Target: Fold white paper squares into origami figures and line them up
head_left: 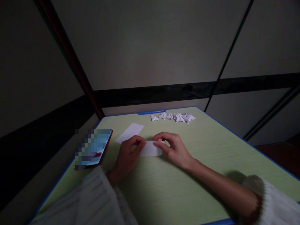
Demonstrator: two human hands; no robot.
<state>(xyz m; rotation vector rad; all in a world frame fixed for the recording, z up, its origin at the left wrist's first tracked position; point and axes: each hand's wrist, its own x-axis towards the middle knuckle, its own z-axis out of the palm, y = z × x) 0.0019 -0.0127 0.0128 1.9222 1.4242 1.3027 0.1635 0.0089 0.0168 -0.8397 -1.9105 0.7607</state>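
A small white paper strip (151, 149) lies on the green table (211, 156) between my two hands. My left hand (127, 156) pinches its left end with curled fingers. My right hand (174, 150) presses on its right end, fingers bent over the top edge. A second white paper sheet (129, 132) lies flat just beyond my left hand, untouched. Both forearms wear white knitted sleeves.
A phone in a red case (93, 149) lies at the table's left edge, screen lit. Several small folded white paper figures (174, 117) sit in a row at the far edge. Grey walls with dark bands stand close behind the blue-rimmed table.
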